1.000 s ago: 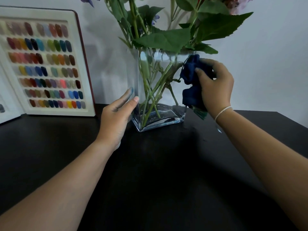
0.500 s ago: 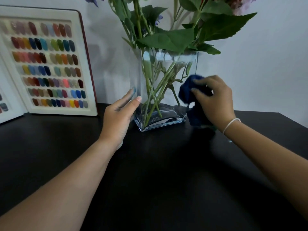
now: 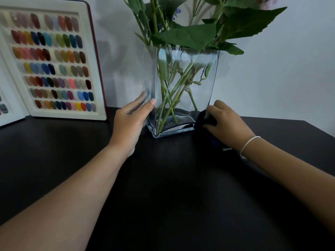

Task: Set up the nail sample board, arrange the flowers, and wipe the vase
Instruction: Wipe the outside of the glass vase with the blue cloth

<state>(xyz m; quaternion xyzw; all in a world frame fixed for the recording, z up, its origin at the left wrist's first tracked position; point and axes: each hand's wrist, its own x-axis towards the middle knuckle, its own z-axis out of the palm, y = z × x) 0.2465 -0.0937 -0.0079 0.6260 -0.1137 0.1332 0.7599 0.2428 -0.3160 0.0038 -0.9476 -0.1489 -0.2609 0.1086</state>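
Note:
A clear square glass vase [image 3: 204, 73] stands at the back of the black table, with green flower stems and leaves [image 3: 188, 37] in it. My left hand [image 3: 130, 122] lies flat against the vase's lower left side, fingers spread. My right hand [image 3: 226, 122] grips a dark blue cloth [image 3: 201, 120] and presses it to the vase's lower right corner, down at the table. The nail sample board [image 3: 52, 60] stands upright against the wall at the left, filled with rows of coloured nail tips.
The black table [image 3: 172, 187] stretches toward me, its right edge running off at the far right. A white wall [image 3: 281, 78] stands close behind the vase. A second panel of the board [image 3: 5, 105] shows at the left edge.
My right hand has slid the cloth down the vase's right side from near the rim to the base. My left hand has stayed against the left side.

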